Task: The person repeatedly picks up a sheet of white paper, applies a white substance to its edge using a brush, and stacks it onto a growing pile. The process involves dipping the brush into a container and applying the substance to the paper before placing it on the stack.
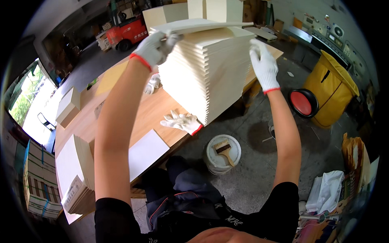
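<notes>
Ok, L hand (154,49) pinching top sheet (198,26); R hand (264,65) loosely open beside stack (223,77).

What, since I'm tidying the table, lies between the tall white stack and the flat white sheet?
In the head view, a loose red-cuffed white glove lies on the tabletop between the tall white stack and the flat white sheet.

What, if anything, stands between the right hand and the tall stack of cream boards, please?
Nothing visible does: the right hand is beside the tall stack of cream boards, near its top; whether its fingers touch is unclear.
</notes>
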Demonstrator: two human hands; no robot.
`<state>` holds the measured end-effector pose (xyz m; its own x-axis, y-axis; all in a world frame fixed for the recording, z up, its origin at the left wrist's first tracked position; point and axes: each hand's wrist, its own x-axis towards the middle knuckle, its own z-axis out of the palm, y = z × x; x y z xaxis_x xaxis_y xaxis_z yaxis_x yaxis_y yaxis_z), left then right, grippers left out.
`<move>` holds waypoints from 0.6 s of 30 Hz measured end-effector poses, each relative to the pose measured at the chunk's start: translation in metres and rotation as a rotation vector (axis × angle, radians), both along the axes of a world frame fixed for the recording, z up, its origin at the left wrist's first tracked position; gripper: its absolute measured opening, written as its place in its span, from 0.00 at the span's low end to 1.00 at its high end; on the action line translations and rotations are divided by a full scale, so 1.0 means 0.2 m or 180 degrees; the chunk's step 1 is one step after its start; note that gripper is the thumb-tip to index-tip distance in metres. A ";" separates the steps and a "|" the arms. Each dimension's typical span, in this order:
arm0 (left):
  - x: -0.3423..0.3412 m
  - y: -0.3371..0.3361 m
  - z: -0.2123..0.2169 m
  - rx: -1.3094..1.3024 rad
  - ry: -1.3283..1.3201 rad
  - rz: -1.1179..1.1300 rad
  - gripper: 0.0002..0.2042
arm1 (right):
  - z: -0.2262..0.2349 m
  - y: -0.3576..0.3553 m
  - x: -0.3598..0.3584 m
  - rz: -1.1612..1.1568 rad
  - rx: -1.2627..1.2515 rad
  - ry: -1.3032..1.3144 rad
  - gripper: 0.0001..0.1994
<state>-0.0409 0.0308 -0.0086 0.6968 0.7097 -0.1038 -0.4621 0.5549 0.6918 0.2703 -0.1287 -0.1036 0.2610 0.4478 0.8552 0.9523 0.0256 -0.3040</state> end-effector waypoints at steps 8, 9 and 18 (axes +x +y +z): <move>-1.14 -0.14 -0.49 0.0391 0.0339 0.0821 0.12 | -0.36 0.02 -0.84 0.3260 -0.1605 0.2501 0.17; -1.33 -0.15 -0.63 0.0252 0.0436 0.0930 0.11 | -0.41 0.12 -0.88 0.3752 -0.1645 0.3414 0.27; -1.87 -0.57 -1.49 0.0116 0.2598 0.1923 0.30 | -0.99 0.68 -1.47 0.3091 -0.4209 0.2256 0.13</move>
